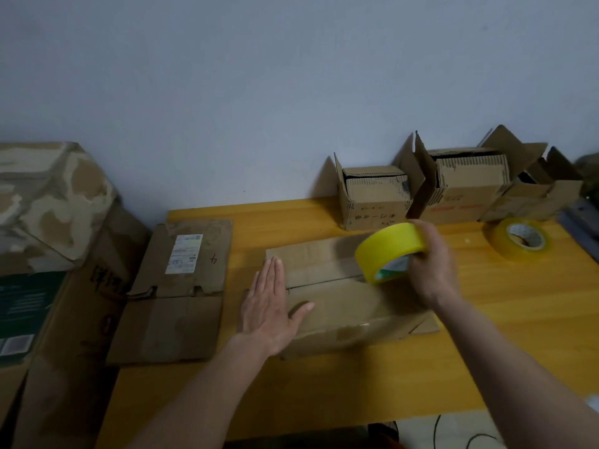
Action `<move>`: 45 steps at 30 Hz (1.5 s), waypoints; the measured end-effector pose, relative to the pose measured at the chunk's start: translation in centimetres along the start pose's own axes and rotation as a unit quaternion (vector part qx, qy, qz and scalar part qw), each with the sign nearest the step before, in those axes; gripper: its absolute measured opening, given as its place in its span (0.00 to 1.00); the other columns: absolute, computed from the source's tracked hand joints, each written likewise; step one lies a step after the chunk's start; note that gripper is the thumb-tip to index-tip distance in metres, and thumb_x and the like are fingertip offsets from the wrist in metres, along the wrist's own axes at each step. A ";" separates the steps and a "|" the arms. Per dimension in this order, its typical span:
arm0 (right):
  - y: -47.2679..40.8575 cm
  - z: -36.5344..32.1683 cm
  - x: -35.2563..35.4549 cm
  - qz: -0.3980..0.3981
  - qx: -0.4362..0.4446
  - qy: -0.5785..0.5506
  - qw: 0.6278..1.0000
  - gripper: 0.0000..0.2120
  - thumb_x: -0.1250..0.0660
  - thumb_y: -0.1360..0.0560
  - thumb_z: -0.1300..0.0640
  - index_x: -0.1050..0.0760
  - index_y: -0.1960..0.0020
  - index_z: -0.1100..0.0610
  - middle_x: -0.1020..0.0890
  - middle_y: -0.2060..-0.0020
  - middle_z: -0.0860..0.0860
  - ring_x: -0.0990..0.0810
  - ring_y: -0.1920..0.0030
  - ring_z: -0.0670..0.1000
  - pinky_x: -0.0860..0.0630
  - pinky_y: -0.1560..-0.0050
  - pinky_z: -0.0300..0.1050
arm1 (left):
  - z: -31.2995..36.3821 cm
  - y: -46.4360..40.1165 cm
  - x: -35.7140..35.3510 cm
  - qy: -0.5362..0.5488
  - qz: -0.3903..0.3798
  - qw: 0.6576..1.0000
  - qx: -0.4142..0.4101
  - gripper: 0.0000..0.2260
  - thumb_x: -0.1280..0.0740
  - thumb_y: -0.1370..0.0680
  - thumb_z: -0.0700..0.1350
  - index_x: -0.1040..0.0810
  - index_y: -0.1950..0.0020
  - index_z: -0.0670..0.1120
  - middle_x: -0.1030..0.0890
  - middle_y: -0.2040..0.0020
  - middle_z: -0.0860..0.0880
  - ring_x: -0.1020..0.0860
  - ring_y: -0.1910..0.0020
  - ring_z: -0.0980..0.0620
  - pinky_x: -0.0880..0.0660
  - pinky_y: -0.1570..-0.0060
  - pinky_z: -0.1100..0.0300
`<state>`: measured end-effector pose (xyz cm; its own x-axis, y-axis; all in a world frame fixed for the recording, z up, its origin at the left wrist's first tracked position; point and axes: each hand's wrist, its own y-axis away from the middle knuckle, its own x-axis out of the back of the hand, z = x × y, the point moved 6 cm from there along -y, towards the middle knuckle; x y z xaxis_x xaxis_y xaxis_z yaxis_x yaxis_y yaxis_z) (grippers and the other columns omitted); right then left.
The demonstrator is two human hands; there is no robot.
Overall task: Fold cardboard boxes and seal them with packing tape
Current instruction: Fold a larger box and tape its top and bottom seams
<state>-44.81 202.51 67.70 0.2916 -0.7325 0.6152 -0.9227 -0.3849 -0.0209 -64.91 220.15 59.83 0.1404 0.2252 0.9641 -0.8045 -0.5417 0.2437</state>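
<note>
Left hand (270, 311) lies flat, fingers spread, on the box (340, 306); right hand (429, 264) grips one tape roll (387, 252), another roll (520, 238) beyond it.

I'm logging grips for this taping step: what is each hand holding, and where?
Right hand grips the yellow tape roll around its outer rim. Left hand holds nothing, pressing flat on the box.

Left hand (270, 307) lies flat on the box (337, 296), pressing its flaps; right hand (431, 264) grips the yellow tape roll (387, 251) just above the seam, maybe touching it.
</note>
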 end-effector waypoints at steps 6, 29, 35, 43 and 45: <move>-0.7 2.7 1.1 0.036 -0.063 -0.050 0.996 0.19 0.38 0.26 0.73 0.26 0.36 0.64 0.21 0.44 0.61 0.24 0.42 0.61 0.26 0.46 0.52 | 1.5 -0.6 -0.2 -0.001 0.002 1.000 0.006 0.44 0.64 0.28 0.71 0.75 0.27 0.42 0.74 0.26 0.44 0.72 0.26 0.48 0.68 0.28 0.55; -4.2 4.5 8.4 0.077 0.085 0.297 0.948 0.26 0.35 0.28 0.71 0.32 0.33 0.54 0.31 0.39 0.60 0.31 0.41 0.65 0.32 0.60 0.52 | 3.5 -0.5 -0.2 -0.017 0.000 1.000 0.006 0.45 0.70 0.33 0.71 0.76 0.27 0.42 0.73 0.26 0.44 0.71 0.26 0.48 0.69 0.28 0.54; -4.9 5.8 9.2 0.059 0.095 0.381 0.918 0.22 0.34 0.29 0.69 0.32 0.37 0.57 0.32 0.42 0.61 0.33 0.44 0.64 0.36 0.65 0.50 | 3.9 -0.5 0.0 -0.019 0.007 1.000 0.004 0.45 0.70 0.32 0.72 0.75 0.27 0.42 0.72 0.26 0.44 0.70 0.26 0.48 0.69 0.29 0.54; -5.8 7.8 7.6 0.037 0.037 0.359 0.932 0.23 0.36 0.28 0.70 0.34 0.36 0.55 0.33 0.41 0.59 0.34 0.42 0.62 0.33 0.62 0.51 | 3.8 -0.6 -0.3 -0.002 -0.002 1.000 0.008 0.49 0.79 0.40 0.74 0.77 0.29 0.42 0.73 0.26 0.45 0.71 0.27 0.49 0.69 0.29 0.55; -6.1 8.0 7.4 0.033 0.038 0.358 0.932 0.23 0.36 0.28 0.69 0.34 0.36 0.55 0.34 0.41 0.59 0.34 0.42 0.62 0.34 0.62 0.51 | 3.9 -0.5 -0.2 0.002 -0.003 1.000 0.011 0.50 0.81 0.42 0.74 0.77 0.29 0.43 0.74 0.27 0.46 0.71 0.27 0.50 0.69 0.29 0.55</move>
<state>-34.98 194.95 66.07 -0.0329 -0.2038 0.9785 -0.9045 -0.4105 -0.1159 -62.22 217.21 59.95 0.1427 0.2320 0.9622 -0.7910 -0.5577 0.2517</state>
